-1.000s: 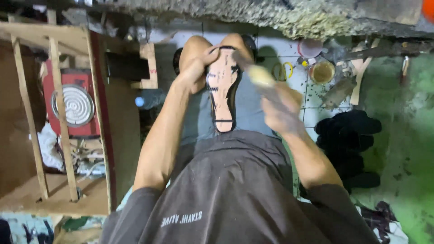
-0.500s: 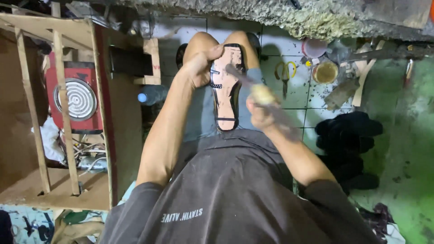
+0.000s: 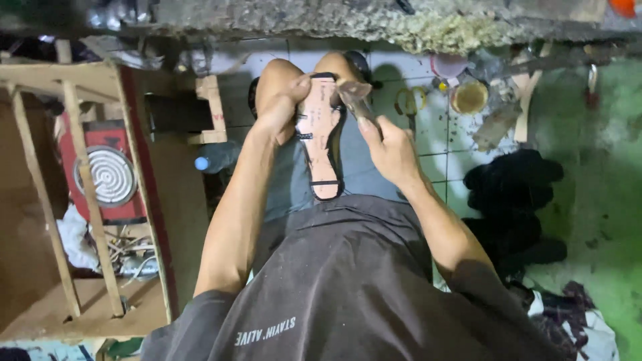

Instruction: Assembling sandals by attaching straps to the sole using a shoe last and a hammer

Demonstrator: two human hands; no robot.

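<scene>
Left hand point(image 3: 279, 110) clamps the sole point(image 3: 321, 137) at its far end, on the lap. Long axis runs 12 to 6 o'clock. Right hand point(image 3: 391, 150), at 3 o'clock, grips a brush point(image 3: 353, 93) touching the sole's far end.

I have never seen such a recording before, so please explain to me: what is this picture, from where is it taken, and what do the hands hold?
There is no machine here. A person wears a camera on the head, and it looks down at their own lap, so you see the arms from above. The left hand steadies a sandal sole, pink with a black edge, which lies along the lap. The right hand holds a small tool at the top of the sole; it is too blurred to say what kind. On the tiled floor lie a round tin and dark cloth. At the left stands a wooden frame with a red stove behind it.
</scene>
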